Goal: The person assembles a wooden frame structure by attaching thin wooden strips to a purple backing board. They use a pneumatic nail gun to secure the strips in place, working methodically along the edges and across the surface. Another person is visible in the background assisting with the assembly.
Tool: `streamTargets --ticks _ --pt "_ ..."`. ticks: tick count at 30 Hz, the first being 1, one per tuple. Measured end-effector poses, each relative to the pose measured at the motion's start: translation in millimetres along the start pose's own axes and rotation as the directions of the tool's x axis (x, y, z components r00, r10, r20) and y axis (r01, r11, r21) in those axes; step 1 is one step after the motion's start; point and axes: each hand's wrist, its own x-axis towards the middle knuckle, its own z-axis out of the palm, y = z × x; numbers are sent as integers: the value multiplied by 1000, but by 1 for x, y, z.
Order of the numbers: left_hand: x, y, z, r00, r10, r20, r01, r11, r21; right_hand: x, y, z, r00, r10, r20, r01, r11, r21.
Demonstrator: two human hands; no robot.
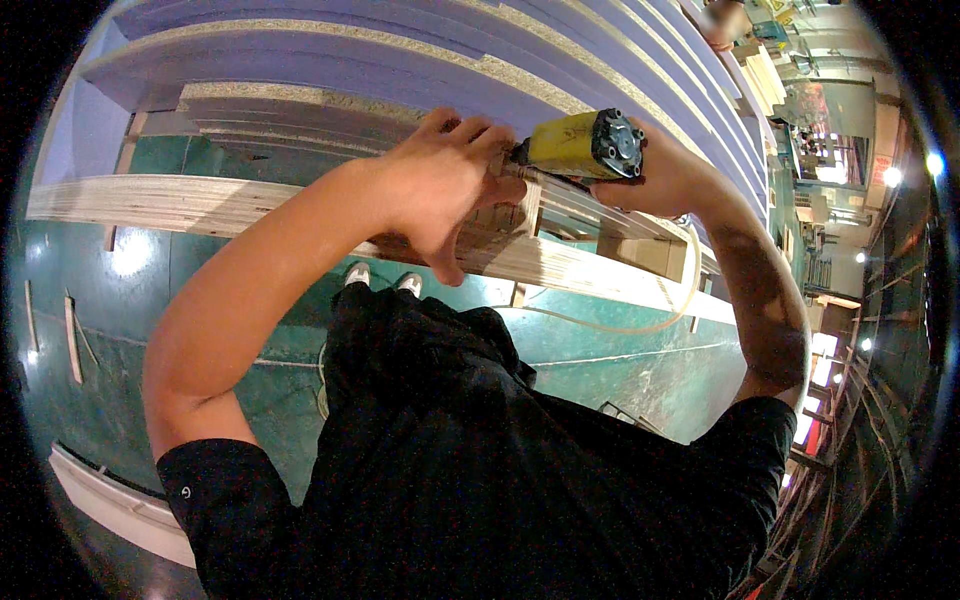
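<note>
My right hand (660, 175) is closed round the grip of a yellow nail gun (565, 145) with a black cap, just right of the middle. The gun's dark nose points left, toward the fingertips of my left hand (450, 185). That hand is spread over a long pale wooden beam (600, 270), its thumb reaching down over the near edge and its fingers apart. Some small wood pieces lie beneath it, mostly hidden by the palm. A pale air hose (690, 285) hangs below the right hand and curves left under the beam.
Beyond the beam stand several purple-faced chipboard panels (330, 60) in rows. Green floor (620, 370) lies on the near side, with loose wood strips (73, 340) at left. Stacked boards (762, 75) and a blurred person (725, 22) are at the far right.
</note>
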Motion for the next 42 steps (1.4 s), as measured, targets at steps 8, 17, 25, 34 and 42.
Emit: streamTargets --ticks 8,17,25,34,42 --pt "-1 -2 3 999 -25 29 25 1000 -5 2 -9 2 998 -50 26 51 999 -16" --pt "0 4 -6 997 -50 63 50 999 -10 -12 3 -3 999 44 -2 -43 991 -124" --pt "1 5 -5 994 -79 80 79 997 5 -10 -2 0 999 19 32 -18 999 -51" --pt "0 4 -6 994 -79 73 79 997 1 -14 -8 1 998 60 1 -59 986 -156" --pt "7 3 -5 995 -41 94 41 999 -7 -29 0 -1 993 119 19 -116 985 -129"
